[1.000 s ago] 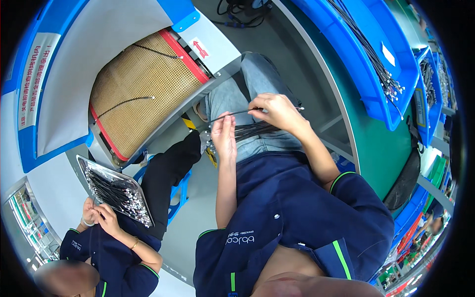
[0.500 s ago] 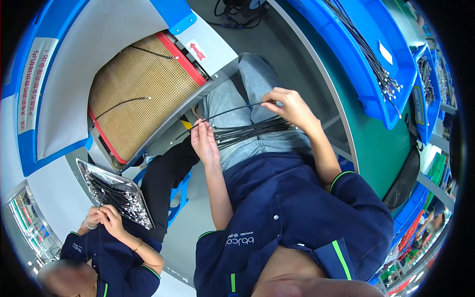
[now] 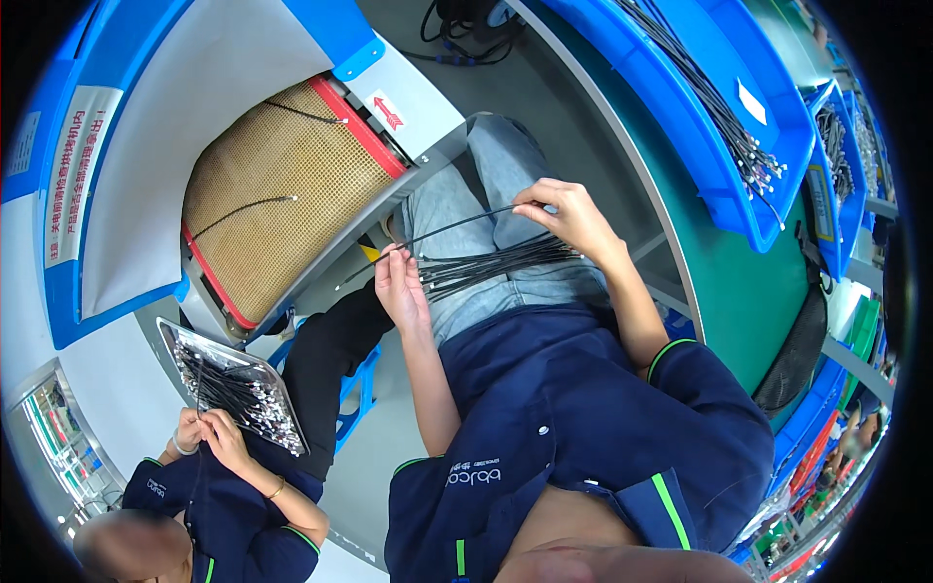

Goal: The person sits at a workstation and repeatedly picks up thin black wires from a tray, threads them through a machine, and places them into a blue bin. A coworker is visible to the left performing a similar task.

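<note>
A thin black cable (image 3: pixel 457 228) stretches between my two hands above my lap. My left hand (image 3: pixel 403 291) pinches it near its left end, and the tip sticks out past the fingers. My right hand (image 3: pixel 573 219) pinches the other end between thumb and fingers. Beneath it, a bundle of black cables (image 3: pixel 496 267) with small metal ends lies across my thighs, close to both hands.
On the left, a red-edged mesh conveyor belt (image 3: pixel 262 185) carries two black cables. A co-worker's hands (image 3: pixel 214 434) hold a cable by a metal tray (image 3: pixel 282 389) of cables. On the right, blue bins (image 3: pixel 714 199) with cables stand on a green table (image 3: pixel 734 301).
My hands keep nearly the same hold on the cable. The view has shifted slightly. The co-worker's hands have moved a little, and a cable now hangs down from them.
</note>
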Demonstrator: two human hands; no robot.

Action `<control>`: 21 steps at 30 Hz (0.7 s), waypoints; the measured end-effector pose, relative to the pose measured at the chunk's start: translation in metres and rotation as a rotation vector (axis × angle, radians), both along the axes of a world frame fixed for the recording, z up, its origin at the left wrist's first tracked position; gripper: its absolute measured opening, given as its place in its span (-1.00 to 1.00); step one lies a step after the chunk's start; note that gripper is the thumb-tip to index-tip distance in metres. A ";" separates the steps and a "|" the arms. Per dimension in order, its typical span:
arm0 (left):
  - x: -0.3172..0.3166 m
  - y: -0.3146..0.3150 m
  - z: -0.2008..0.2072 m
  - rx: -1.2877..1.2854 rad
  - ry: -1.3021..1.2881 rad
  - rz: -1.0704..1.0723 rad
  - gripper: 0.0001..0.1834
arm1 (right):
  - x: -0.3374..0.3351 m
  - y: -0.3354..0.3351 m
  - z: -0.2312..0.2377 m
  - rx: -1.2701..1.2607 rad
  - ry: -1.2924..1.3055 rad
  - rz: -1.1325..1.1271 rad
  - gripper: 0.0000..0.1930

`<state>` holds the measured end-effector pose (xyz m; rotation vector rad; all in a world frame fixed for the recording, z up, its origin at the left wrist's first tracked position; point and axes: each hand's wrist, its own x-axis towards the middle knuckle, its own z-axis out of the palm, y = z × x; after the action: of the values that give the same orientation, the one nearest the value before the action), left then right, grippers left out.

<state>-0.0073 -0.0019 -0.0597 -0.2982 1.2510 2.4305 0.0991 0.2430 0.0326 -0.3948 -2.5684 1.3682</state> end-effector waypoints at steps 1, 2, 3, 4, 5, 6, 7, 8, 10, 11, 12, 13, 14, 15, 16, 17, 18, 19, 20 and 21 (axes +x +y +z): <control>0.000 0.000 -0.001 0.005 0.006 -0.008 -0.80 | 0.001 0.001 0.000 -0.023 -0.013 0.008 -0.86; 0.000 -0.001 -0.001 0.010 0.011 -0.016 -0.79 | 0.001 0.002 0.001 -0.046 -0.026 0.016 -0.86; 0.000 -0.001 -0.001 0.022 0.015 -0.013 -0.80 | 0.001 0.003 0.002 -0.068 -0.039 0.024 -0.86; 0.000 -0.001 0.000 0.034 0.019 -0.010 -0.81 | 0.002 0.004 0.001 -0.071 -0.025 0.035 -0.86; 0.000 -0.001 0.000 0.047 0.022 -0.007 -0.82 | 0.003 0.005 0.000 -0.074 -0.012 0.047 -0.86; 0.000 0.000 0.001 0.048 0.020 -0.007 -0.82 | 0.004 0.005 0.000 -0.077 0.001 0.058 -0.86; 0.000 -0.001 0.002 0.048 0.019 -0.007 -0.82 | 0.004 0.006 0.000 -0.066 0.000 0.074 -0.86; 0.000 -0.001 0.003 0.047 0.017 -0.007 -0.82 | 0.005 0.007 0.000 -0.055 -0.002 0.089 -0.86; -0.001 -0.001 0.003 0.039 0.017 -0.008 -0.82 | 0.006 0.008 0.001 -0.046 0.010 0.118 -0.85; -0.001 -0.001 0.002 0.034 0.017 -0.008 -0.81 | 0.006 0.009 0.000 -0.047 0.023 0.132 -0.85; 0.000 -0.002 0.002 0.036 0.021 -0.010 -0.81 | 0.006 0.009 0.000 -0.049 0.037 0.145 -0.85; 0.000 -0.002 0.001 0.038 0.025 -0.014 -0.81 | 0.007 0.009 0.000 -0.043 0.031 0.145 -0.85; 0.000 -0.003 0.001 0.040 0.029 -0.017 -0.81 | 0.007 0.009 0.000 -0.037 0.026 0.145 -0.85; 0.000 -0.003 0.000 0.037 0.025 -0.015 -0.81 | 0.008 0.009 -0.001 -0.032 0.020 0.146 -0.85; 0.000 -0.003 0.000 0.036 0.021 -0.014 -0.81 | 0.008 0.009 -0.001 -0.027 0.021 0.148 -0.85; 0.000 -0.003 0.000 0.035 0.017 -0.013 -0.81 | 0.008 0.010 -0.002 -0.023 0.021 0.150 -0.85; 0.000 -0.003 0.000 0.038 0.018 -0.015 -0.81 | 0.008 0.010 -0.003 -0.018 0.021 0.152 -0.85; 0.000 -0.002 0.001 0.040 0.020 -0.017 -0.81 | 0.009 0.010 -0.003 -0.003 0.027 0.151 -0.86; 0.001 -0.002 0.002 0.041 0.021 -0.019 -0.81 | 0.009 0.010 -0.004 0.012 0.033 0.150 -0.86; 0.001 -0.002 0.001 0.040 0.019 -0.017 -0.81 | 0.009 0.011 -0.004 0.027 0.039 0.148 -0.86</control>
<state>-0.0064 -0.0039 -0.0583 -0.2525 1.2059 2.4466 0.1080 0.2537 0.0284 -0.1742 -2.6265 1.3722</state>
